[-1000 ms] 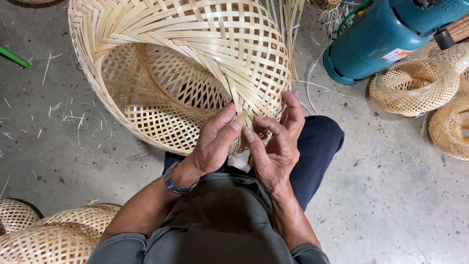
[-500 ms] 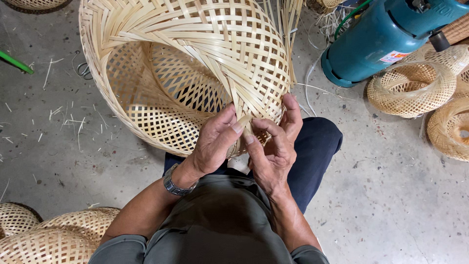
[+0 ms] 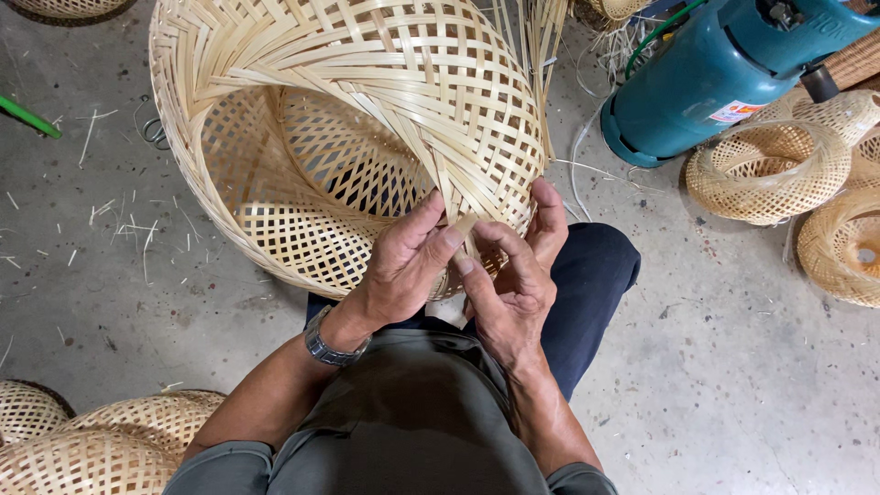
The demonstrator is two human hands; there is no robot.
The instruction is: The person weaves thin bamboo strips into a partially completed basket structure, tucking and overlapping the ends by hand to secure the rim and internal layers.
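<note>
A large woven bamboo basket lies tipped on its side against a seated person's knees on the concrete floor, its open mouth facing left. The left hand and right hand meet at the near rim, fingertips pinching loose bamboo strips. A teal gas cylinder and smaller baskets lie close by.

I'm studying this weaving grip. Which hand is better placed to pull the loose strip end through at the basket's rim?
Probably the left hand: its thumb and forefinger pinch the pale bamboo strip end at the rim of the large round woven bamboo basket. The right hand braces the weave beside it.
</note>
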